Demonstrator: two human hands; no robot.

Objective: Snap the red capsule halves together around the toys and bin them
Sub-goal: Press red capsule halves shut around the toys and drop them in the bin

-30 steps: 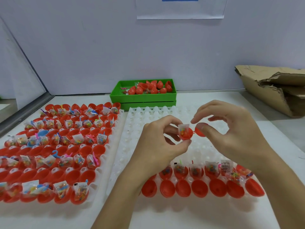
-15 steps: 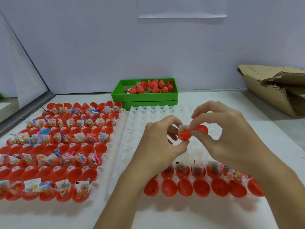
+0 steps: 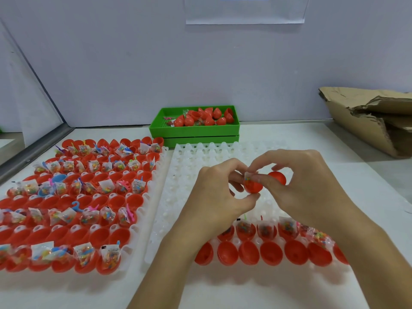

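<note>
Here, the left hand (image 3: 214, 197) pinches a red plastic capsule half (image 3: 253, 186) holding a small clear toy packet (image 3: 248, 176); the right hand (image 3: 307, 188) pinches the round red cap half (image 3: 277, 177) beside it.

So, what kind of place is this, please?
Probably a small packing workstation for toy capsules. White trays hold many open red halves with bagged toys, a green bin collects closed capsules, and torn cardboard lies nearby.

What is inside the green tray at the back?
The green plastic tray holds closed red plastic capsules and a few loose toy packets. Whatever lies beneath the pile is covered.
</note>
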